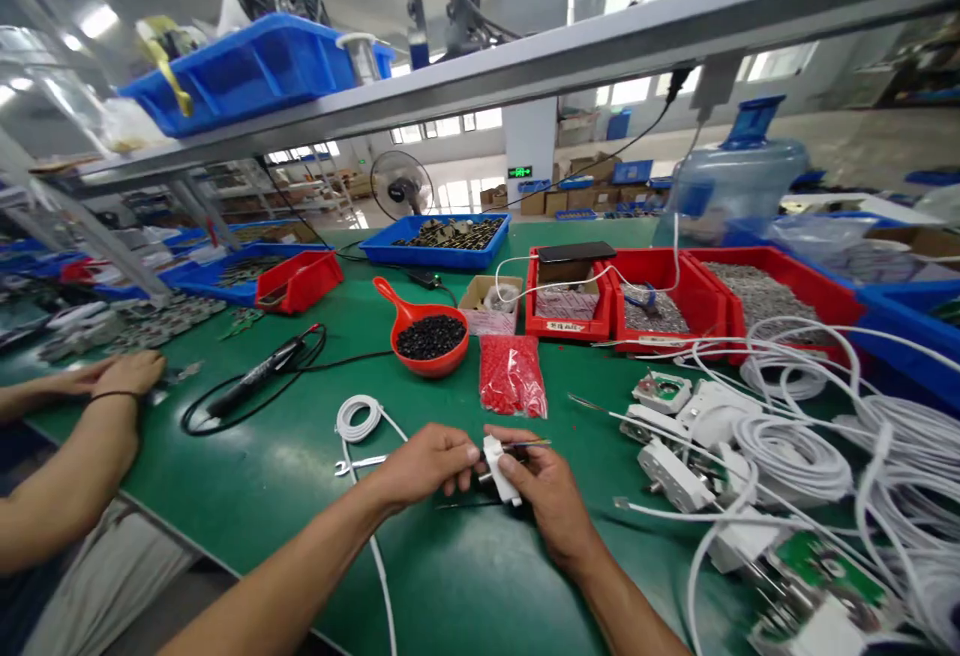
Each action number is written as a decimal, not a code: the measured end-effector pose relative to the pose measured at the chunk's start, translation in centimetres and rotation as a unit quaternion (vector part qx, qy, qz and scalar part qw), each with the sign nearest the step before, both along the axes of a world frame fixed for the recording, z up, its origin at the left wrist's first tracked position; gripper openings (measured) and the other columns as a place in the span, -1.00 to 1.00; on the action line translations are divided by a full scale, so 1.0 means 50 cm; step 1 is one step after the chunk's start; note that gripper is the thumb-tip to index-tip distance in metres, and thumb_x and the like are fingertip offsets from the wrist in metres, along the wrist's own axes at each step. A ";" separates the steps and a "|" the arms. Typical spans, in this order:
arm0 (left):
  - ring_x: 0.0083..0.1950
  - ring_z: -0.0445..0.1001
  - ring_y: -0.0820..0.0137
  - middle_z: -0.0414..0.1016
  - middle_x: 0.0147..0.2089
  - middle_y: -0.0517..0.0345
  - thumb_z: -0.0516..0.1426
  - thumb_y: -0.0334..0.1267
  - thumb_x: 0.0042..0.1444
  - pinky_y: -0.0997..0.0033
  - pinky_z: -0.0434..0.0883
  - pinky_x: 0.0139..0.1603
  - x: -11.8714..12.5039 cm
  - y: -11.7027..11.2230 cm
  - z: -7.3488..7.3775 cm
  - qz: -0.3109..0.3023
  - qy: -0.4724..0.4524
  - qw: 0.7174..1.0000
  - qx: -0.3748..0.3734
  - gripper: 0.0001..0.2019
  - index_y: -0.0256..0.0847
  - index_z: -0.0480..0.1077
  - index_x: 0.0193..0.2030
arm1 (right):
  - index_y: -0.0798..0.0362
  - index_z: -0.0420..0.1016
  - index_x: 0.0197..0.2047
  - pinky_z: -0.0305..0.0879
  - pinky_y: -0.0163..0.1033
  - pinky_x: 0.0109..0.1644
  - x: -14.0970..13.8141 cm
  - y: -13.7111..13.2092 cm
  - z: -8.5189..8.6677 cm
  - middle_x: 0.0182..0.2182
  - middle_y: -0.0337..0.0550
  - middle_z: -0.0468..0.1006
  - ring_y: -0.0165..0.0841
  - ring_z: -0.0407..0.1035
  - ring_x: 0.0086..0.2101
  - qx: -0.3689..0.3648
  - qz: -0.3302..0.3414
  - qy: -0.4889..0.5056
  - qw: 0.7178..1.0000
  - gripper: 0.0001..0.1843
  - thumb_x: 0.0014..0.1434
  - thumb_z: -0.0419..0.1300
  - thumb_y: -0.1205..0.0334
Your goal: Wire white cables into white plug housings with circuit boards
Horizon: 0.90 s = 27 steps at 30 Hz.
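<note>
My right hand [553,496] is closed around a small white plastic housing [496,466] with a metal shaft and thin coloured wires by the fingers. Against the left side of the housing, my left hand [429,461] has its thumb and fingers pinched together; what lies between them is too small to make out. Left of my hands is a coiled white cable [358,419], its tail running under my left forearm. An open-end wrench [361,464] lies beside that coil. Beyond my hands sit a bag of small red parts [514,376] and a red ladle [387,293] of black pieces.
White housings [675,476] and tangled white cables [787,456] crowd the right. Red bins [651,341] and a blue tray [435,256] line the back. An electric screwdriver [255,381] lies left, near another person's hands [131,373]. A shelf [480,71] spans overhead.
</note>
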<state>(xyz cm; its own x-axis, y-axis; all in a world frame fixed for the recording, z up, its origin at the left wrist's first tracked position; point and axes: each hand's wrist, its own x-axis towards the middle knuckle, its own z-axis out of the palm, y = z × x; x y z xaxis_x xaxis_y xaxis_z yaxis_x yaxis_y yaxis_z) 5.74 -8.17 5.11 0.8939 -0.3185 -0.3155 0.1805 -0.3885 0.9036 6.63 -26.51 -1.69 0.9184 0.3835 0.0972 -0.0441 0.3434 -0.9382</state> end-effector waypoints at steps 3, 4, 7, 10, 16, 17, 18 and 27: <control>-0.54 0.29 0.53 0.40 -0.50 0.16 0.12 -0.08 0.07 0.58 0.22 -0.49 -0.006 -0.006 0.004 0.027 0.005 0.999 -0.028 -0.70 -0.36 0.39 -0.38 | 0.04 0.50 0.01 0.36 -0.14 -0.09 -0.005 -0.002 0.011 -0.13 -0.04 0.55 -0.19 0.44 -0.15 -0.020 -0.004 -0.017 1.000 -0.53 0.11 0.29 -0.04; -0.52 0.31 0.51 0.41 -0.49 0.16 0.12 -0.13 0.06 0.57 0.23 -0.48 -0.011 -0.008 0.003 0.038 -0.011 0.999 -0.015 -0.74 -0.35 0.39 -0.39 | 0.04 0.51 0.01 0.35 -0.12 -0.06 -0.007 -0.001 0.014 -0.12 -0.04 0.55 -0.17 0.43 -0.13 -0.022 -0.003 -0.020 1.000 -0.53 0.10 0.30 -0.05; -0.41 0.36 0.44 0.43 -0.44 0.13 0.11 -0.24 0.09 0.52 0.22 -0.39 -0.035 -0.018 -0.010 0.073 -0.180 0.974 0.118 -0.84 -0.31 0.42 -0.37 | 0.02 0.51 0.00 0.35 -0.06 -0.01 -0.011 0.002 0.017 -0.11 -0.03 0.56 -0.14 0.43 -0.11 -0.022 0.005 -0.014 1.000 -0.54 0.10 0.30 -0.05; -0.33 0.34 0.38 0.41 -0.42 0.07 0.05 -0.30 0.20 0.43 0.18 -0.29 -0.057 -0.028 -0.036 0.059 -0.413 0.861 0.290 -0.80 -0.29 0.41 -0.41 | 0.03 0.52 0.00 0.35 -0.03 0.01 -0.012 0.006 0.014 -0.11 -0.02 0.56 -0.13 0.44 -0.11 -0.041 -0.006 -0.021 0.999 -0.55 0.10 0.30 -0.04; -0.29 0.36 0.38 0.44 -0.36 0.06 0.05 -0.24 0.25 0.41 0.22 -0.24 -0.074 -0.028 -0.049 0.047 -0.412 0.873 0.257 -0.79 -0.27 0.45 -0.30 | 0.08 0.54 -0.04 0.28 0.06 0.12 -0.014 -0.001 0.005 -0.04 0.05 0.53 -0.09 0.40 -0.03 -0.078 -0.036 -0.063 0.994 -0.55 0.07 0.32 -0.03; -0.26 0.39 0.39 0.46 -0.32 0.07 0.08 -0.22 0.23 0.43 0.25 -0.22 -0.073 -0.023 -0.043 0.051 -0.356 0.910 0.207 -0.82 -0.26 0.46 -0.24 | 0.07 0.55 -0.06 0.25 0.06 0.15 -0.016 -0.002 0.006 -0.03 0.04 0.52 -0.10 0.39 -0.01 -0.076 -0.042 -0.072 0.994 -0.58 0.07 0.33 0.00; -0.26 0.40 0.40 0.47 -0.29 0.09 0.09 -0.21 0.21 0.45 0.28 -0.22 -0.070 -0.016 -0.037 0.053 -0.289 0.943 0.156 -0.82 -0.25 0.47 -0.21 | 0.05 0.55 -0.08 0.22 0.05 0.17 -0.018 -0.003 0.007 -0.02 0.02 0.52 -0.11 0.38 0.01 -0.075 -0.048 -0.083 0.993 -0.61 0.06 0.33 0.03; -0.40 0.37 0.46 0.43 -0.43 0.15 0.15 -0.13 0.11 0.52 0.30 -0.36 -0.047 0.009 -0.054 0.048 -0.093 0.993 0.052 -0.76 -0.32 0.41 -0.32 | -0.02 0.58 -0.11 0.25 -0.08 0.16 -0.032 0.001 0.021 -0.04 -0.10 0.54 -0.20 0.37 0.03 -0.097 -0.069 -0.140 0.983 -0.69 0.02 0.36 0.25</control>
<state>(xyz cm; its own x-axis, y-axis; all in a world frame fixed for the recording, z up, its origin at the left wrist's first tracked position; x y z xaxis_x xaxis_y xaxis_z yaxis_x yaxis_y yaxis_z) 3.37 -7.70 2.43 0.9644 -0.2035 -0.1689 0.0547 -0.4714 0.8802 5.04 -26.45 -0.66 0.9108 0.2933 0.2906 0.2590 0.1423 -0.9553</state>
